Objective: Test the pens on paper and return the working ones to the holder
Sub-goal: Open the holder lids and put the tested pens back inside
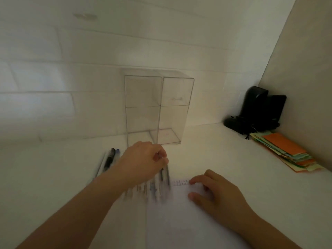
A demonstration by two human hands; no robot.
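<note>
My left hand hovers over the desk with its fingers curled round a pen, which hangs blurred below the fingertips. Under that hand a row of several pens lies on the desk, smeared by motion. Two more pens, one black and one blue-tipped, lie apart at the left. My right hand rests with fingers spread on a white sheet of paper, next to some small scribbles. The clear acrylic holder stands behind with two tall compartments, and I see no pens in it.
A black device with a cord sits in the back right corner. A stack of coloured paper with an orange sheet on top lies along the right wall. A white brick wall closes off the back of the desk.
</note>
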